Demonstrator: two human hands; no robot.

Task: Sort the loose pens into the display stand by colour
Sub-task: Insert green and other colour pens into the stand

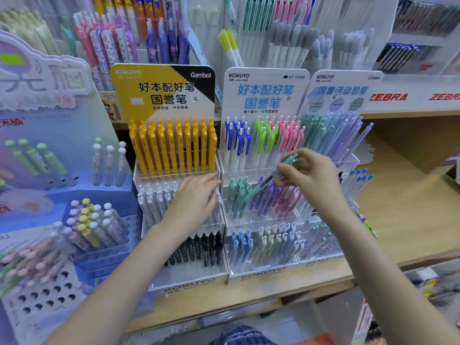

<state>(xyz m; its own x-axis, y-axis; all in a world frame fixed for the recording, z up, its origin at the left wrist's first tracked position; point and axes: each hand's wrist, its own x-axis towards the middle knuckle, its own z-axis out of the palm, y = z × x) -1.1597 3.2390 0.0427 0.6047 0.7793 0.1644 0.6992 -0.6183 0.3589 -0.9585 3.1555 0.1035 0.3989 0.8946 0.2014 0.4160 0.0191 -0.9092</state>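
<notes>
My right hand (310,176) pinches a teal pen (271,179), held slanted with its tip down over the teal pens (236,195) in the middle tier of the centre display stand (261,272). Beside those stand purple pens (263,200) and pink pens (288,197). My left hand (196,197) rests on the white pens (154,200) in the middle tier of the yellow stand (189,285), and a white pen (218,195) shows at its fingertips. I cannot tell whether the fingers hold that pen.
Yellow pens (174,145) fill the left stand's top tier and black pens (199,247) its bottom. A third stand with pastel pens (333,138) is at the right. A blue display (74,220) with capped pens stands at the left. Everything sits on a wooden shelf (398,215).
</notes>
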